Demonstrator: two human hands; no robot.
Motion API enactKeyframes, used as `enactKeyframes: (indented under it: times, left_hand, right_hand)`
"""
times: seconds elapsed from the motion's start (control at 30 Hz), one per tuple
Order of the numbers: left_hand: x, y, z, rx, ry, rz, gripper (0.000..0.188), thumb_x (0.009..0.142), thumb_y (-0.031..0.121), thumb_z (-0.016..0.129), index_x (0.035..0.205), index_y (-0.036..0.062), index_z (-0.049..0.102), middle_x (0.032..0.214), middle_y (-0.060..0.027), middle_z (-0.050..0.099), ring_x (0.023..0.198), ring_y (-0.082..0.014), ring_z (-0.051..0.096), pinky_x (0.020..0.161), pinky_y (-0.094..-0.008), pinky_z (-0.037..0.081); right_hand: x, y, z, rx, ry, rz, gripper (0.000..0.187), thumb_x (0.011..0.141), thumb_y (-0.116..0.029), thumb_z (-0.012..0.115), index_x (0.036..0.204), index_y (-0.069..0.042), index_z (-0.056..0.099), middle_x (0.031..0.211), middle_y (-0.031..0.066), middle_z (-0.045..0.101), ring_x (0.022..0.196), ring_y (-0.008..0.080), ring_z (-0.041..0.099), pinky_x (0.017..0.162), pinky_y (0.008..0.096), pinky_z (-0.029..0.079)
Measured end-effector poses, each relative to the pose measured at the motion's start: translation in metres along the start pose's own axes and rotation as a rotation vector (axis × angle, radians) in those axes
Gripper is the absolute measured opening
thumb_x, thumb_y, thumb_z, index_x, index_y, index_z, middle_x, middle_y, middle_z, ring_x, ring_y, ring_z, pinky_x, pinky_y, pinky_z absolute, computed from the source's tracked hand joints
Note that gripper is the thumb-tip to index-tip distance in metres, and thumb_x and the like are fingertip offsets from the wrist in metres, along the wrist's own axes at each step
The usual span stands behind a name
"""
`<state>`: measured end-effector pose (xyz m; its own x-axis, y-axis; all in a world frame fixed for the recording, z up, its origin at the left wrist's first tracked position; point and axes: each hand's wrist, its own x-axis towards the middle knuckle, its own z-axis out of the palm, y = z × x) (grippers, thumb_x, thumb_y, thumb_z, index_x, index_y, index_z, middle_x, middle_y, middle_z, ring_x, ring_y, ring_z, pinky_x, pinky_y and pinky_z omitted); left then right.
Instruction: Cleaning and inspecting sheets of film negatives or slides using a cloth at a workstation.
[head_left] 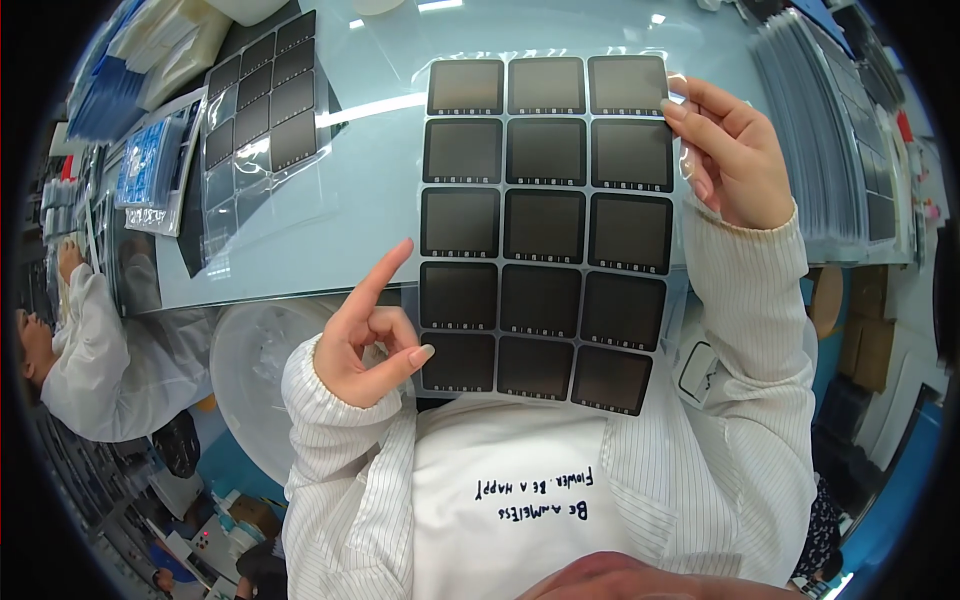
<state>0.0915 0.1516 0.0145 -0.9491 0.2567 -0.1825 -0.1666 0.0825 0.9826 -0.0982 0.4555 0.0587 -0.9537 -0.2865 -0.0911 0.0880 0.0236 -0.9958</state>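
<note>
A clear sheet bearing a grid of dark, rounded-square panels is held up in front of my chest, three panels across and several rows down. Each panel has a row of small light marks along its lower edge. My right hand pinches the sheet's upper right edge between thumb and fingers. At the lower left edge, my left hand has its thumb on the sheet and its other fingers curled at the edge, while the index finger points up, off the sheet. The sheet partly hides those curled fingertips.
Beneath lies a pale glass-topped table. A similar panel sheet rests at its far left, near a blue packet and clear bags. A tall stack of sheets stands right. A white round tub sits below the table edge; another person is at left.
</note>
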Motion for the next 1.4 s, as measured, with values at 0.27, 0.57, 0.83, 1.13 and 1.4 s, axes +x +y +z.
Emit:
enactKeyframes:
  times: [0.27, 0.57, 0.83, 1.13, 1.4]
  left_hand:
    - [0.018, 0.007, 0.031, 0.23, 0.273, 0.058, 0.076, 0.079, -0.004, 0.059, 0.145, -0.0029, 0.021, 0.058, -0.0009, 0.055, 0.049, -0.0064, 0.05, 0.052, -0.0184, 0.041]
    - [0.021, 0.017, 0.028, 0.762, 0.172, 0.146, 0.053, 0.07, 0.016, 0.08, 0.118, 0.0041, 0.061, 0.054, -0.0015, 0.048, 0.044, -0.0143, 0.046, 0.044, -0.0248, 0.038]
    - [0.073, 0.029, 0.039, 0.948, 0.218, 0.297, 0.041, 0.074, 0.041, 0.075, 0.066, 0.0051, 0.057, 0.064, -0.0055, 0.053, 0.061, -0.0207, 0.054, 0.052, -0.0306, 0.045]
    - [0.085, 0.032, 0.042, 0.845, 0.195, 0.14, 0.045, 0.079, 0.043, 0.065, 0.066, 0.0009, 0.055, 0.062, -0.0083, 0.046, 0.057, -0.0232, 0.049, 0.051, -0.0316, 0.039]
    - [0.087, 0.03, 0.035, 0.728, 0.155, 0.128, 0.043, 0.077, 0.039, 0.066, 0.057, 0.0031, 0.054, 0.057, -0.0073, 0.047, 0.052, -0.0221, 0.051, 0.048, -0.0321, 0.04]
  right_hand:
    - [0.021, 0.024, 0.018, -0.022, -0.017, 0.126, 0.044, 0.096, -0.039, 0.051, 0.111, 0.002, 0.057, 0.066, -0.001, 0.055, 0.047, 0.0049, 0.044, 0.041, 0.0198, 0.037]
    - [-0.06, 0.011, 0.003, -0.215, -0.355, 0.351, 0.053, 0.083, -0.018, 0.071, 0.121, 0.009, 0.045, 0.064, -0.0015, 0.05, 0.044, 0.0073, 0.047, 0.04, 0.0215, 0.039]
    - [-0.072, 0.023, 0.021, 0.116, -0.229, 0.293, 0.044, 0.082, 0.004, 0.063, 0.121, 0.005, 0.045, 0.107, 0.0112, 0.061, 0.092, 0.0115, 0.061, 0.074, 0.0215, 0.049]
    - [-0.061, 0.029, 0.051, 0.356, -0.343, 0.358, 0.045, 0.085, 0.0, 0.063, 0.125, 0.004, 0.043, 0.106, 0.01, 0.063, 0.086, 0.0088, 0.061, 0.069, 0.019, 0.048]
    - [-0.057, 0.027, 0.045, 0.173, -0.375, 0.328, 0.037, 0.085, 0.003, 0.061, 0.118, 0.006, 0.044, 0.092, 0.0096, 0.065, 0.074, 0.0078, 0.059, 0.065, 0.0201, 0.049]
